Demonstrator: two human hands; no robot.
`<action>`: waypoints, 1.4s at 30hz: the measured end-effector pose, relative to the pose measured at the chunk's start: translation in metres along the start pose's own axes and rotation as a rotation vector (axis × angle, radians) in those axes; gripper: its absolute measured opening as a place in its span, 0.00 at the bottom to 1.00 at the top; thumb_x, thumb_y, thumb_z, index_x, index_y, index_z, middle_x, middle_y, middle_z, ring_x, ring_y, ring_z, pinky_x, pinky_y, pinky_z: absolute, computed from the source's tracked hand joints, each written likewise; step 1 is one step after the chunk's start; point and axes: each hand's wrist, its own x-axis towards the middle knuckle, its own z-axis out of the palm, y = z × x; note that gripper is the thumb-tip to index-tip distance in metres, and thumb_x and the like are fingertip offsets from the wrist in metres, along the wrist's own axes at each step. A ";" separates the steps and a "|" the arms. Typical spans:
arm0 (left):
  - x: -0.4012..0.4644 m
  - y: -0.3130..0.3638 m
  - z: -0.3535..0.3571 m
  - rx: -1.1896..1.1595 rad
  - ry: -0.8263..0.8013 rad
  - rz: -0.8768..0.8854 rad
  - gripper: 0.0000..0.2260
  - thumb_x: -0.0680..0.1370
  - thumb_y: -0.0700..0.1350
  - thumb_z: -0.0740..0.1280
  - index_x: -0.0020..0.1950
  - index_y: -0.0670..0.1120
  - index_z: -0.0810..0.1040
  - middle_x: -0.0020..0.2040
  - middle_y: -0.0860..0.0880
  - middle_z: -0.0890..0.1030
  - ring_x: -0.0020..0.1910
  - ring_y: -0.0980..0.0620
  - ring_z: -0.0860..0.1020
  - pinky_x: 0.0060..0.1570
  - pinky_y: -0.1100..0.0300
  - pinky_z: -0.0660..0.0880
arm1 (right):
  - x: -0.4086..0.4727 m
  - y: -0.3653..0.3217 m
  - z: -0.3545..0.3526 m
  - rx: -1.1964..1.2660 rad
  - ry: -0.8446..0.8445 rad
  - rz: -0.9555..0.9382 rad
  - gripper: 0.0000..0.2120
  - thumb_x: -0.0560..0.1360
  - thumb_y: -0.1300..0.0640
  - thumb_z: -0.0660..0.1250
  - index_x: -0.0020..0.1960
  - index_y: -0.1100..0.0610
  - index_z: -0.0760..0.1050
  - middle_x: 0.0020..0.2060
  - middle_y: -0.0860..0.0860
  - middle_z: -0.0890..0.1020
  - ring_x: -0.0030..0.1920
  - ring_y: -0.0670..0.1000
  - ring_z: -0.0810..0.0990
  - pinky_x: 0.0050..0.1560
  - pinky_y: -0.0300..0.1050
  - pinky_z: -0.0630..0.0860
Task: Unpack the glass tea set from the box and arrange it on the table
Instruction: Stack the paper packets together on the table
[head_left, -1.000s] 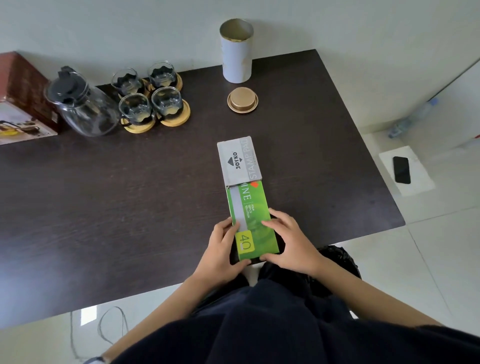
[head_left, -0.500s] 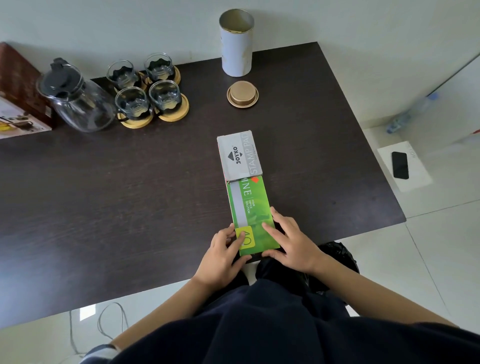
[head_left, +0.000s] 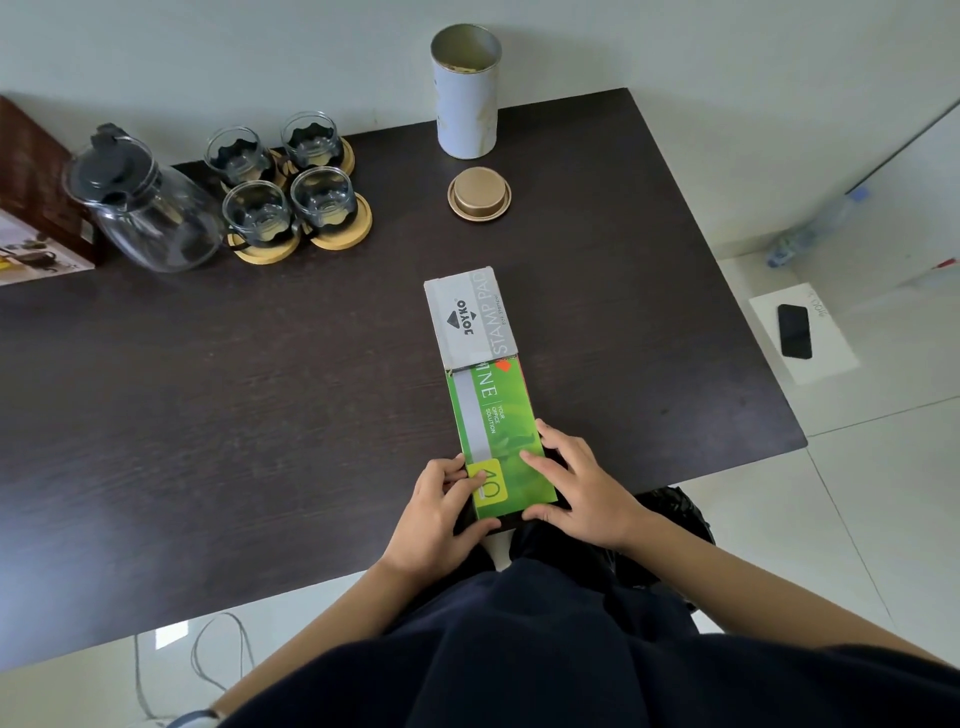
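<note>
Head view: a dark wooden table (head_left: 156, 415) is seen from above, with the glass tea set grouped at its 10 o'clock corner. A glass teapot (head_left: 143, 208) with a black lid lies tilted there, just beside four glass cups (head_left: 288, 182) set on round wooden coasters (head_left: 343, 234). A red-brown box (head_left: 31, 192) is cut off by the frame edge at 9 o'clock. At 12 o'clock an open white canister (head_left: 467, 93) stands upright, its gold lid (head_left: 479, 195) lying near it. Toward the near edge, a green box (head_left: 496, 426) lies touching a grey stamp pad box (head_left: 470, 317). The left hand (head_left: 436, 514) is laid on the green box's near left corner with fingers loosely curled; the right hand (head_left: 582, 493) is spread flat over its right side.
</note>
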 end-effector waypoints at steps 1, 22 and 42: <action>0.000 0.001 0.001 -0.001 -0.001 -0.006 0.23 0.73 0.57 0.68 0.60 0.42 0.75 0.56 0.44 0.71 0.64 0.46 0.71 0.60 0.56 0.72 | 0.000 0.000 0.000 0.008 0.002 0.005 0.31 0.73 0.41 0.66 0.68 0.60 0.70 0.73 0.55 0.56 0.67 0.54 0.64 0.63 0.53 0.70; 0.072 0.020 -0.045 -0.327 0.147 -0.604 0.27 0.71 0.56 0.72 0.63 0.43 0.72 0.52 0.49 0.78 0.43 0.59 0.78 0.45 0.68 0.75 | 0.083 -0.018 -0.048 0.391 0.275 0.682 0.20 0.74 0.51 0.70 0.63 0.59 0.75 0.50 0.49 0.81 0.43 0.41 0.79 0.44 0.27 0.72; 0.159 -0.004 -0.051 -0.435 0.206 -0.853 0.09 0.74 0.43 0.69 0.53 0.43 0.77 0.48 0.49 0.81 0.49 0.49 0.80 0.52 0.51 0.77 | 0.182 -0.010 -0.047 0.523 0.170 0.956 0.28 0.57 0.37 0.72 0.50 0.54 0.79 0.47 0.52 0.82 0.43 0.52 0.83 0.47 0.49 0.81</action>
